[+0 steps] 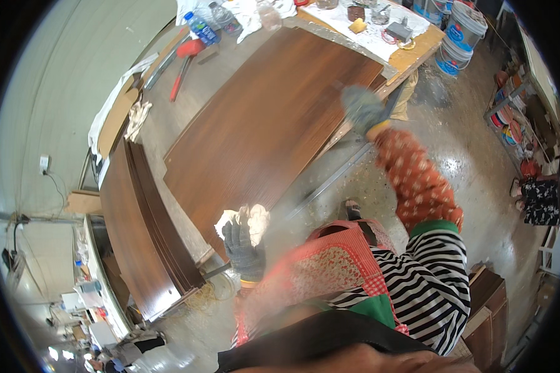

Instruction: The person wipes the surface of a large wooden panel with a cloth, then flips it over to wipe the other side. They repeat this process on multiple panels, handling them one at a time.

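A large brown wood-grain panel lies across the workbench in front of me. At its near end my left hand, in a dark grey glove, is closed on a crumpled white cloth against the panel's edge. My right hand, gloved in grey with a yellow cuff, is at the panel's far right edge. It is smeared by motion, so I cannot make out its fingers or whether it holds anything. Part of another brown board shows beneath the panel at that corner.
Left of the panel stands a stack of brown boards. A red-headed mallet, a blue-labelled bottle and white gloves lie beyond. A side table holds a yellow sponge and a grey block. Buckets stand at far right.
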The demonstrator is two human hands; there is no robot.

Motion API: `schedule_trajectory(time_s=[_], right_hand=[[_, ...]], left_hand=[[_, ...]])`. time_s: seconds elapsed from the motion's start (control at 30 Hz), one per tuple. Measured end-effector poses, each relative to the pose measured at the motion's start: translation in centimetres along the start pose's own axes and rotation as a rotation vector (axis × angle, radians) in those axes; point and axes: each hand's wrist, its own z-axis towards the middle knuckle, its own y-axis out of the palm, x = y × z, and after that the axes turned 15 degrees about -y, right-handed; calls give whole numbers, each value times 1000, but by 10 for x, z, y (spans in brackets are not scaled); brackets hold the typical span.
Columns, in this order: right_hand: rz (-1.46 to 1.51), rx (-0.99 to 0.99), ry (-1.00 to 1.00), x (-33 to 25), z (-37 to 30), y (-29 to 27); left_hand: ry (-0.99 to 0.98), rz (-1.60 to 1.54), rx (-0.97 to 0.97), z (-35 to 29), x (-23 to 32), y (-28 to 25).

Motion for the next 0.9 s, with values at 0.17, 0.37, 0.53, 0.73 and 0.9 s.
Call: schedule_trajectory(time_s=[0.17,0.37,0.53,0.73,0.9], right_hand=[[12,13,441,146,-55,2],[170,180,723,86,-187,24],[368,-45,967,4,-276,39],[342,-39,1109,-9,-329,7],[305,-31,1062,-5,-329,3]], left_hand=[[40,156,-163,37,38,21],[283,-9,-362,128,109,70],[515,4,-374,203,184,139],[587,-106,-311,277,286,209],[494,-108,-321,284,300,219]])
